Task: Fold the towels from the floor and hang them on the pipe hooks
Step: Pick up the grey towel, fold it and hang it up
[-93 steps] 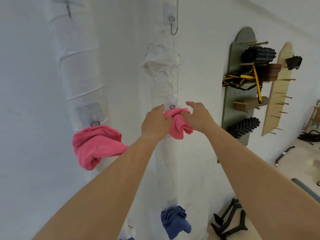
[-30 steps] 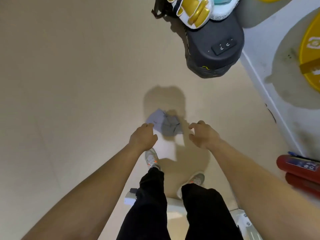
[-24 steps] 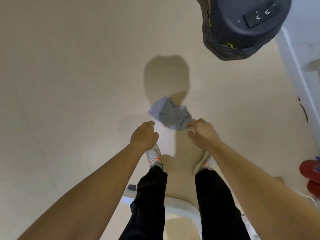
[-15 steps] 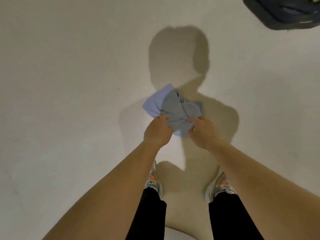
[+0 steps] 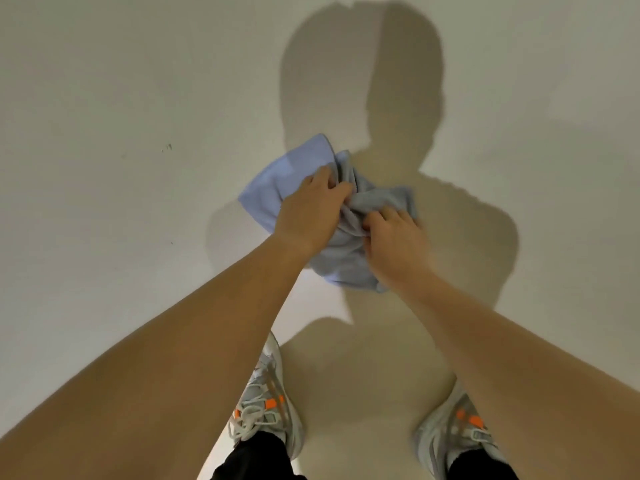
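A crumpled pale blue-grey towel (image 5: 280, 178) lies on the beige floor (image 5: 104, 133) in front of my feet. My left hand (image 5: 308, 209) is closed on the bunched cloth at the towel's middle, fingers dug into the folds. My right hand (image 5: 394, 240) grips the towel's right side, just beside the left hand. Part of the towel is hidden under both hands. No pipe or hooks are in view.
My two grey sneakers with orange marks (image 5: 266, 410) (image 5: 457, 427) stand close below the towel. My own shadow falls across the floor beyond the towel.
I turned from the pink towel at the pipe hook, bent over the floor towel, and both hands closed on it. The view has dropped closer to the floor.
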The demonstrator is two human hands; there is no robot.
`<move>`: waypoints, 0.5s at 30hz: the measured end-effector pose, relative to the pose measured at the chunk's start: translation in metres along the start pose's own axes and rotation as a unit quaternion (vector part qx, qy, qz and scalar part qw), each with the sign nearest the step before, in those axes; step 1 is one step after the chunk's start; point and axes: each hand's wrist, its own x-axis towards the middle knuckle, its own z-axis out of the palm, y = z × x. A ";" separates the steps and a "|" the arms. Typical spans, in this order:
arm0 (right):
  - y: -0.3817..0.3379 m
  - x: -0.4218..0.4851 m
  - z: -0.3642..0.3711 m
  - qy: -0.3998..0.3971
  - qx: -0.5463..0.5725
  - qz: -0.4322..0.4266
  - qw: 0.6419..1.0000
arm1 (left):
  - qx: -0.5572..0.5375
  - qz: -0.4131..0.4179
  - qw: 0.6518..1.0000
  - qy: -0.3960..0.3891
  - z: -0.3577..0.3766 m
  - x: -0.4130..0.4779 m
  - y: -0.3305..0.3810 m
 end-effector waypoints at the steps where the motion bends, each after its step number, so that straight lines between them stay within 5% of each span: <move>1: -0.001 -0.003 -0.009 -0.019 0.011 0.001 1.000 | -0.001 -0.016 1.000 -0.004 -0.008 -0.007 0.000; 7: -0.025 -0.052 -0.112 -0.090 0.127 0.013 0.988 | 0.018 -0.061 0.997 -0.035 -0.096 -0.090 0.013; 15: -0.079 -0.178 -0.340 0.010 0.207 0.079 0.975 | 0.010 -0.064 0.998 0.012 -0.326 -0.199 0.085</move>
